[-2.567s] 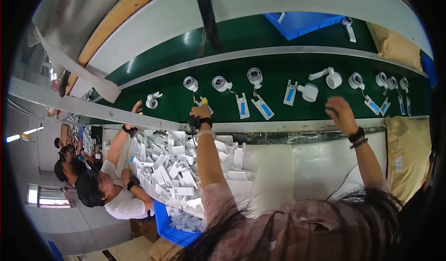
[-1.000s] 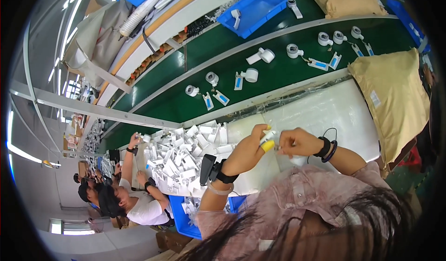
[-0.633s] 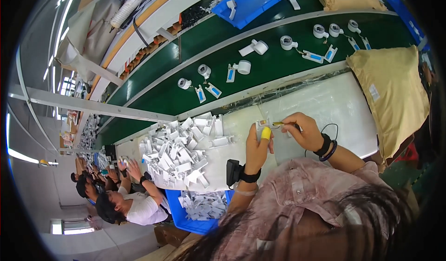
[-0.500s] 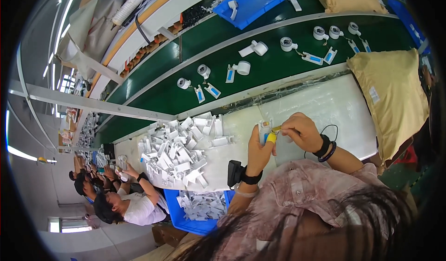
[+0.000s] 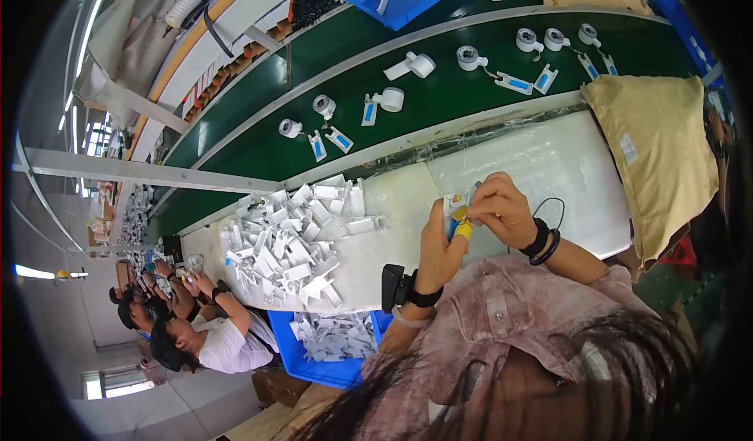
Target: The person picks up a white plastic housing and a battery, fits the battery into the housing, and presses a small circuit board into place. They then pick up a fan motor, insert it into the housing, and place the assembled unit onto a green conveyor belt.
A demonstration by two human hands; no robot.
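Note:
Over the pale work table (image 5: 561,178), my left hand (image 5: 439,246) is closed around a small white plastic housing (image 5: 452,202) with a blue piece inside. The left thumb wears a yellow covering. My right hand (image 5: 504,209) meets it with its fingers pinched at the housing's right side, where a bit of yellow shows. What those right fingertips grip is too small to make out. Left of my hands lies a heap of white plastic housings (image 5: 286,241), and one housing (image 5: 362,225) sits at its right edge.
Beyond the table, a green conveyor belt (image 5: 251,149) carries several round-headed white units wired to blue-filled handles. A blue bin (image 5: 314,372) of white parts stands below the heap. Brown sacks (image 5: 659,162) sit at right, a blue tray (image 5: 416,5) at the back. Co-workers (image 5: 227,343) sit at left.
My hands have drawn closer together around the housing, the right fingers now up against it. The whole view has shifted slightly, with the belt and heap appearing farther left.

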